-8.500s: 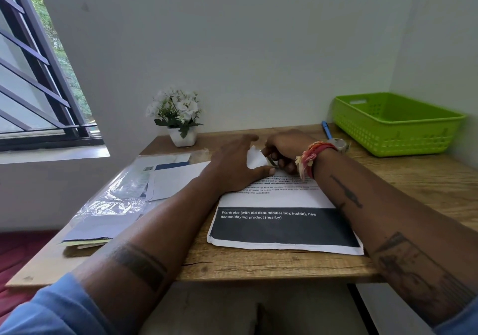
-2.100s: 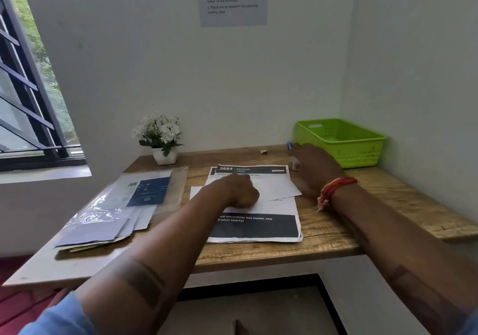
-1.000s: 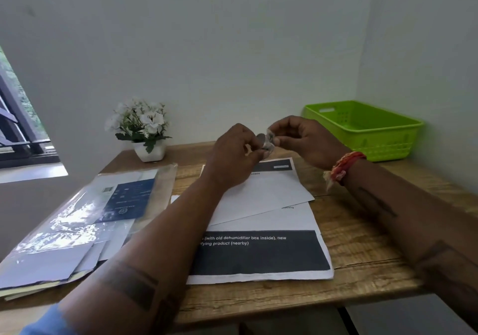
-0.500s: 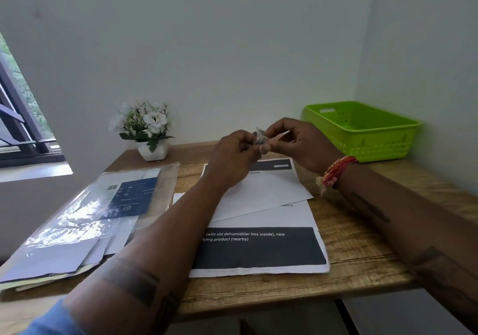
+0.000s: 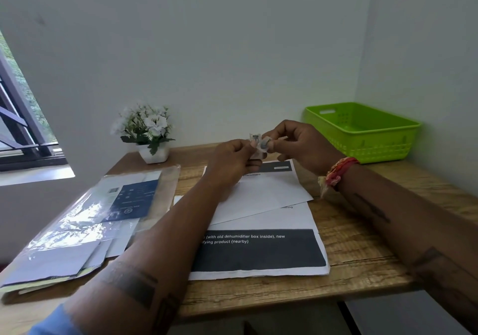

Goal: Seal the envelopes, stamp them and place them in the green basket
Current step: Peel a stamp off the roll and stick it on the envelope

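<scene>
A small pale stamp strip [image 5: 254,144] is held up in the air between the person's two hands, above the far end of the wooden desk [image 5: 362,244], probably so that one stamp can be peeled off where both sets of fingertips can work on it. The detail of the strip is too small to read. Below it the plain white envelope [image 5: 261,195] lies flat and slightly askew on a large printed sheet with a dark band [image 5: 258,250], face up and within easy reach, which suits pressing the stamp straight down once it is free. The bright green plastic basket [image 5: 362,132] waits at the far right corner against the wall, and no envelope shows inside it.

The left hand [image 5: 232,161] is curled, thumb and fingers pinching the lower part of the strip. The right hand [image 5: 297,144] faces it, fingertips closed on the strip's upper edge and on what looks like a small roll. Both forearms reach forward over the desk, converging at the strip, the right wrist bearing a red thread band [image 5: 337,173].
</scene>
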Demonstrator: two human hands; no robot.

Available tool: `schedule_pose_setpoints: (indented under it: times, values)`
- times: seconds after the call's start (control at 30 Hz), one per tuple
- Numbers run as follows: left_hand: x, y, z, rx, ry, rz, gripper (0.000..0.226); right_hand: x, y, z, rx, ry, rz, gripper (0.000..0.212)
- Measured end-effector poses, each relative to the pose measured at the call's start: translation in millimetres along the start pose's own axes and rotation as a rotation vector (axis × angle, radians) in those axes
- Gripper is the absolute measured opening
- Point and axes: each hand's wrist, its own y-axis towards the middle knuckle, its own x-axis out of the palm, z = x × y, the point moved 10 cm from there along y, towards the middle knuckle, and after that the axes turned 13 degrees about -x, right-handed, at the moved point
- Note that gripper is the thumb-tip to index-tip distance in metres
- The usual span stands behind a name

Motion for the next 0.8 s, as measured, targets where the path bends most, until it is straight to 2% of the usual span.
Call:
schedule_pose_setpoints:
  times: [0.17, 0.27, 0.33, 0.4, 0.5, 0.57, 0.63, 0.73, 0.8]
  values:
    - [4, -1, 2, 0.021, 0.045, -0.002, 0.019, -9, -4, 15, 0.19, 0.274, 0.173, 0.014]
    - [3, 2, 6, 0.12, 0.224, 0.063, 0.016, 6, -13, 26, 0.315, 0.37, 0.099, 0.011]
    - [3, 3, 14, 0.233, 0.448, 0.145, 0.019, 12, -16, 30, 0.324, 0.372, 0.102, 0.009]
    - [11, -2, 25, 0.344, 0.614, 0.195, 0.019, 8, -14, 29, 0.304, 0.381, 0.184, 0.007]
    - [13, -7, 35, 0.39, 0.625, 0.269, 0.018, -7, -4, 27, 0.264, 0.357, 0.291, 0.009]
    - [11, -9, 36, 0.395, 0.616, 0.325, 0.027, -25, 3, 25, 0.214, 0.229, 0.348, 0.009]
    - [12, -11, 35, 0.414, 0.638, 0.34, 0.035, -44, 7, 20, 0.146, -0.082, 0.359, 0.008]
    - [14, -8, 29, 0.368, 0.693, 0.281, 0.026, -53, 12, 17, 0.076, -0.695, 0.181, 0.009]
    - [16, -4, 23, 0.331, 0.766, 0.234, 0.019, -47, 12, 34, 0.148, -0.861, 0.025, 0.01]
